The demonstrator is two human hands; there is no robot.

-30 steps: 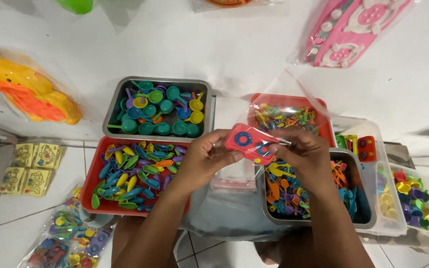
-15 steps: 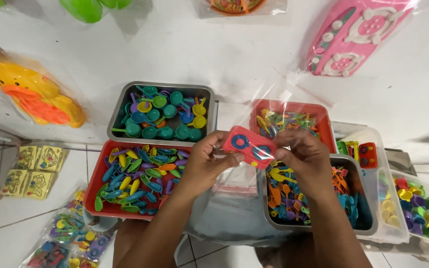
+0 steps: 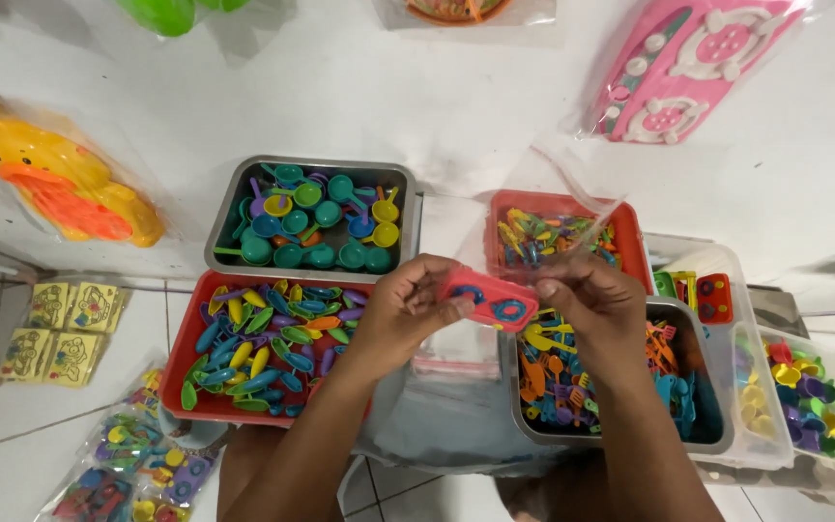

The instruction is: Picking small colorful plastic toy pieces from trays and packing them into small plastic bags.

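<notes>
While you look down at the white worktop (image 3: pixel 437 97), your left hand (image 3: pixel 400 311) pinches the left end of a small red plastic toy stove with two blue ring burners (image 3: pixel 488 298), thumb on its near side and fingers curled round the far side. Your right hand (image 3: pixel 596 307) pinches the stove's right end together with the crinkled clear plastic bag (image 3: pixel 572 208) that rises from it toward the far edge of the worktop. The stove is held level in the air, above the gap between the trays.

Under your left wrist lies a red plastic tray of blue, green and yellow toy spoons (image 3: pixel 253 343), at the near edge of the worktop. Just beyond it sits a grey metal tray of teal and yellow toy pans (image 3: pixel 316 220). Under your right hand is a grey metal tray of orange and blue toy cutlery (image 3: pixel 611 372), and behind that a red tray of mixed small utensils (image 3: pixel 558 237). A clear plastic box of red toy stoves (image 3: pixel 703 290) stands just right of your right hand. A pink toy cooker in a bag (image 3: pixel 688 58) lies at the far right corner, and a yellow duck-shaped toy (image 3: pixel 65 184) at the left edge.
</notes>
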